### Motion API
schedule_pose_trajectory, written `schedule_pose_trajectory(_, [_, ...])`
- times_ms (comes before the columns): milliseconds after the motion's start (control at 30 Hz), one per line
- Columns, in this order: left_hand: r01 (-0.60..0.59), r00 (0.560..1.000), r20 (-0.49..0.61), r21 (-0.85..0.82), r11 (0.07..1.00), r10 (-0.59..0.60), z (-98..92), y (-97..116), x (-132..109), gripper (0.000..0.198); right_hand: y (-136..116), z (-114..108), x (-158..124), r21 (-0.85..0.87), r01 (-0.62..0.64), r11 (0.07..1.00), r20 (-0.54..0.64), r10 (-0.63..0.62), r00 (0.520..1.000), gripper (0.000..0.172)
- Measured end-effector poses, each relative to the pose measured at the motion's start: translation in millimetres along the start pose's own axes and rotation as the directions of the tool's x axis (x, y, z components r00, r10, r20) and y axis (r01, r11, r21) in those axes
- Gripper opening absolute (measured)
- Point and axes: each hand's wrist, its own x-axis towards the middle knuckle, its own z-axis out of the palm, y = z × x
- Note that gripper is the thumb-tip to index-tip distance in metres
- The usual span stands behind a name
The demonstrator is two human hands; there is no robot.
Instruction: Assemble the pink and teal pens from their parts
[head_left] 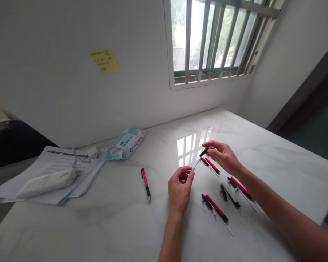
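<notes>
My left hand [179, 187] pinches a thin white pen refill [197, 163] between thumb and fingertips, its far end slanting up to the right. Above that end, my right hand [221, 154] has its fingers closed on a short black pen part [205, 151]. The refill's tip is at or very near this part; whether they touch I cannot tell. Just below my right hand lie a red pen barrel [212, 165] and black parts. Nearer me are further groups of pen parts, with a red barrel [216, 207], another red barrel [240, 186] and a white refill [235, 209].
A whole red and black pen [145, 183] lies left of my hands. Farther left are a wet-wipes pack [125, 143], stacked papers [57, 160], a white device [47, 183] and a cable. A barred window [213, 42] and a yellow note [104, 61] are behind the marble-patterned table [120, 233].
</notes>
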Motion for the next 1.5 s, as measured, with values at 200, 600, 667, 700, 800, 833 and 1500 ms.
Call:
schedule_pose_trajectory(200, [0.004,1.0,-0.02,-0.031,0.999,-0.004,-3.1,-4.2,1.9,0.023,-0.7,-5.4,1.8,0.007,0.021,1.0,-0.015,-0.021,1.0,0.023])
schedule_pose_trajectory(600, [-0.023,1.0,-0.021,0.003,1.0,0.023,-6.2,-8.0,2.4,0.025,-8.1,-3.6,2.9,-0.133,0.087,0.987,0.018,-0.086,0.996,0.019])
schedule_pose_trajectory(667, [-0.022,1.0,-0.015,0.013,1.0,0.022,-6.3,-8.3,2.6,0.025,-6.6,-3.3,3.0,-0.165,0.091,0.982,0.054,-0.083,0.995,0.019])
schedule_pose_trajectory(700, [-0.023,1.0,-0.012,0.019,1.0,0.023,-6.4,-8.6,2.7,0.025,-5.6,-3.4,3.1,-0.183,0.095,0.979,0.082,-0.081,0.993,0.02])
schedule_pose_trajectory(800, [-0.032,0.999,-0.003,0.035,0.999,0.032,-7.0,-9.7,2.7,0.026,-2.7,-5.3,3.7,-0.229,0.113,0.967,0.16,-0.077,0.984,0.022])
schedule_pose_trajectory(833, [-0.036,0.999,-0.002,0.039,0.999,0.036,-7.3,-10.1,2.6,0.027,-2.1,-6.3,3.7,-0.239,0.118,0.964,0.175,-0.077,0.982,0.022])
schedule_pose_trajectory(1500, [-0.161,0.986,-0.023,0.14,0.977,0.165,-10.4,-13.2,-11.0,0.026,15.9,8.0,-1.4,-0.488,0.235,0.84,0.389,-0.032,0.921,0.031])
